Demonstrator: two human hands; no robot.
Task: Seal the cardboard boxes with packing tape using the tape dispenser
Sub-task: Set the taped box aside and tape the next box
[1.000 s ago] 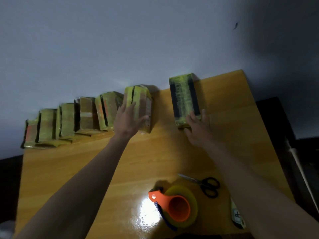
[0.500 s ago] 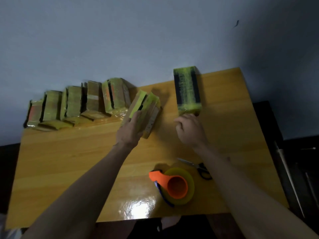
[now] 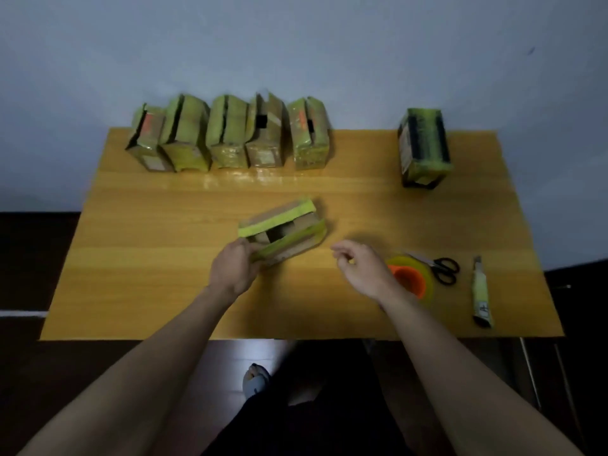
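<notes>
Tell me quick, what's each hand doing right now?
Left hand: grips the open box.
Right hand: holds nothing, fingers loosely curled.

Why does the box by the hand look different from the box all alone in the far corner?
The box by the left hand lies near the middle of the table, its top flaps gaping over a dark gap; the lone box sits at the far right with its top closed. The near box is gripped at one end by that hand; nothing touches the lone box. The lone box shows dark bands on top; the near one shows plain cardboard. Both carry yellow-green tape.
</notes>
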